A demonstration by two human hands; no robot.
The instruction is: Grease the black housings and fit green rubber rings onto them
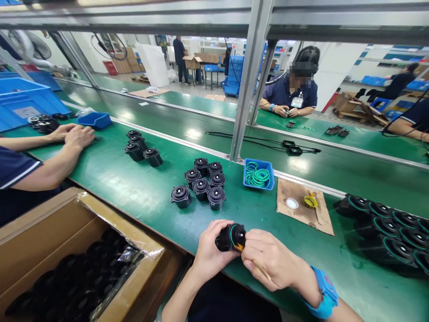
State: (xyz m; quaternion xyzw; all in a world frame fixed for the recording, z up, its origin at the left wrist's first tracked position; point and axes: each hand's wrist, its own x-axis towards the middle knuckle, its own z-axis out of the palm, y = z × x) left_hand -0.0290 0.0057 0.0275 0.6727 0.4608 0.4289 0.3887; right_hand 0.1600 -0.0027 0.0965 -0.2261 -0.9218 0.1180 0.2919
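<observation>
My left hand [210,250] is closed around a black round plastic part [231,236] with a green ring on it, held just above the near edge of the green bench [134,188]. My right hand [271,259] pinches a thin brush with a wooden handle [259,268], its tip touching the part. A blue band is on my right wrist. A cluster of several black parts [204,181] stands on the bench just beyond my hands.
A blue bin of green rings [258,174] and a brown paper sheet [303,205] holding a white lid and a yellow thing lie ahead right. Ringed black parts [389,223] are at right. A cardboard box [77,259] of parts is at left. A co-worker's hands [72,134] rest at left.
</observation>
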